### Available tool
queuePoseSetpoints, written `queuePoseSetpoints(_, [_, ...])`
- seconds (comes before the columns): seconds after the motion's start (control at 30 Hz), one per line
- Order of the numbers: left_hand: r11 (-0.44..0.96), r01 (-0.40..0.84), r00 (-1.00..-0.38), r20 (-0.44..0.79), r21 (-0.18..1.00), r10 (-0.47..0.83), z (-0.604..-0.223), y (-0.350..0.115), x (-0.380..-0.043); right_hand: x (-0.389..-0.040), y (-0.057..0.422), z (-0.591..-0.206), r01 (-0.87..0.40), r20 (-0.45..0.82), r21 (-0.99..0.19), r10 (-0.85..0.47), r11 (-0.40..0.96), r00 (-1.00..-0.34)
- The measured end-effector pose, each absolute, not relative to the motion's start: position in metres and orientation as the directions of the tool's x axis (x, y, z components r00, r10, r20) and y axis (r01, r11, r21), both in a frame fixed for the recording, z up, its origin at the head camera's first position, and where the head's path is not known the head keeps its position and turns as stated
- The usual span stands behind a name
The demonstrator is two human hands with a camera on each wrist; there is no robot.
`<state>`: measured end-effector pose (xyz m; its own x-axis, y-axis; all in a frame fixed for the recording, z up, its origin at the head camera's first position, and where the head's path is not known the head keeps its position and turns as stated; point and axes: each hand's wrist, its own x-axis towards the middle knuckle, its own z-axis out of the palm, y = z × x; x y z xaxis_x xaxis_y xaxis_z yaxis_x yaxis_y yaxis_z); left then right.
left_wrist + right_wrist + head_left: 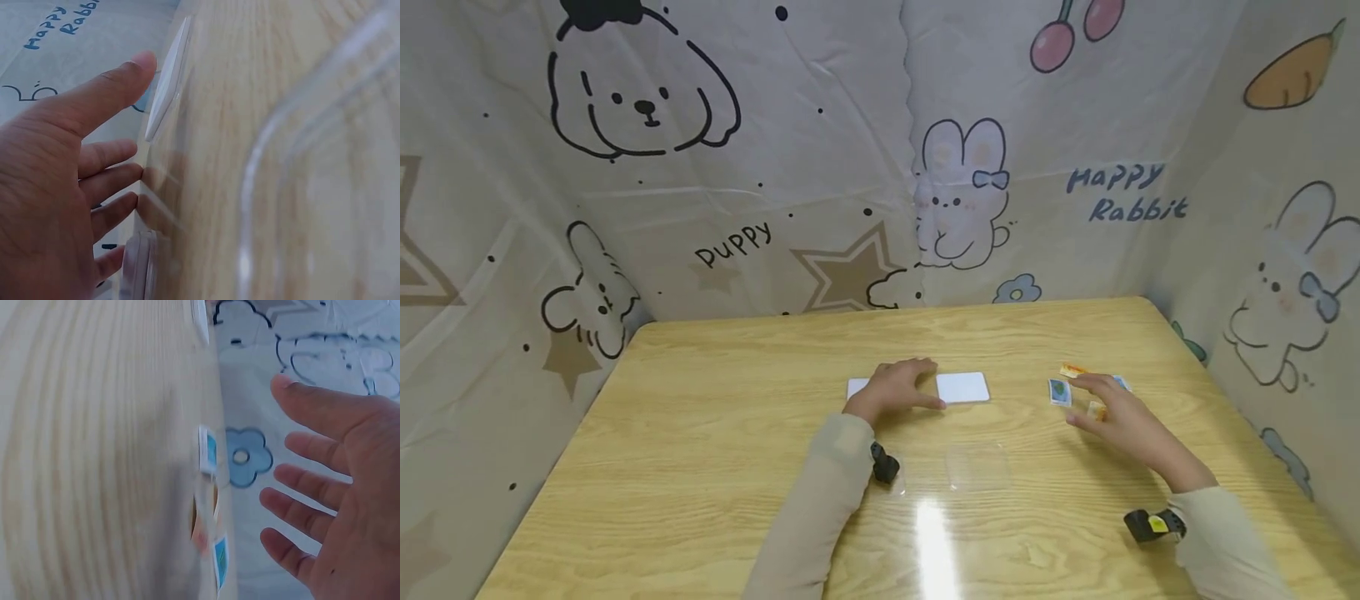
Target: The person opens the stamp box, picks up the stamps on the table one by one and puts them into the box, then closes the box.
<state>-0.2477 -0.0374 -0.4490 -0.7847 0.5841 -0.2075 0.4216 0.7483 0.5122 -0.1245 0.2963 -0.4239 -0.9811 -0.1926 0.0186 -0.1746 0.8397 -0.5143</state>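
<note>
My left hand is between two flat white rectangular pieces, its fingers spread and its palm free. The right-hand white piece lies by the thumb and fingertips; contact cannot be told. Most of the left-hand white piece hides behind the hand. The left wrist view shows this left hand with its thumb extended near a white piece. My right hand hovers, fingers apart and holding nothing, over small stamp-like picture pieces. A blue-green picture piece lies left of its fingertips; an orange picture piece is behind them.
A clear plastic cover lies on the wooden table in front of the white pieces. Another clear piece is partly hidden by the left wrist camera. Printed cloth hangs behind the table and at its sides.
</note>
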Motion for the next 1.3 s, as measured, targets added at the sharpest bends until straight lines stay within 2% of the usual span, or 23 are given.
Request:
queuePoseSetpoints(0.27, [0.782,0.437,-0.79,-0.226,0.445,0.57,-0.45,-0.036,-0.25,-0.125,0.32,-0.438,-0.09,-0.05,-0.509,-0.134,0.856,-0.99])
queuePoseSetpoints(0.5, [0.794,0.461,-0.793,-0.218,0.396,0.569,-0.452,-0.034,-0.251,-0.122,0.334,-0.446,-0.076,-0.054,-0.408,-0.107,0.91,-0.993])
queuePoseSetpoints(1.3, [0.799,0.466,-0.819,-0.156,0.38,0.552,-0.458,-0.032,-0.248,-0.123,0.334,-0.451,-0.04,-0.042,-0.357,-0.059,0.933,-0.997])
